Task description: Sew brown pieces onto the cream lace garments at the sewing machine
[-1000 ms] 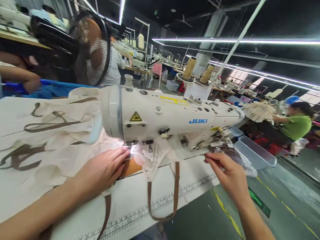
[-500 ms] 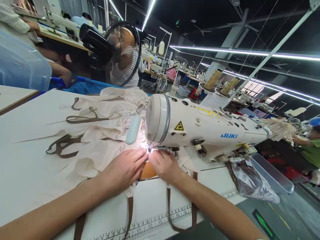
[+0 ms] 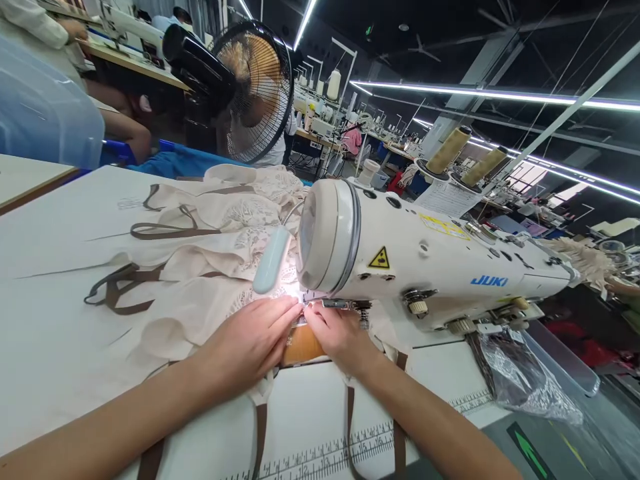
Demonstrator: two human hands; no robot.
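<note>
A white sewing machine [image 3: 390,247] stands with its lamp-lit needle area just beyond my fingertips. My left hand [image 3: 255,333] presses cream lace fabric [image 3: 193,257] beside the needle, fingers bent and held together. On the other side, my right hand [image 3: 343,337] is closed in a pinch at the presser foot, on the fabric's edge; the exact grip is partly hidden. Between both hands shows an orange-brown plate [image 3: 303,345]. Brown straps [image 3: 261,433] from the fabric hang toward the table's front edge. A pale blue-grey lamp [image 3: 271,260] sits left of the machine head.
More cream pieces with brown strap loops [image 3: 173,232] spread over the white table [image 3: 60,320]. A printed ruler [image 3: 325,460] runs along the front edge. At right lies a clear plastic bag [image 3: 525,377]. Behind stand a black fan [image 3: 255,90] and thread cones [image 3: 447,152]; a person sits far left.
The view has shifted slightly, so the machine appears further right and larger. Both hands stay at the needle; the right fingertips sit a little differently, with thumb and finger more visible.
</note>
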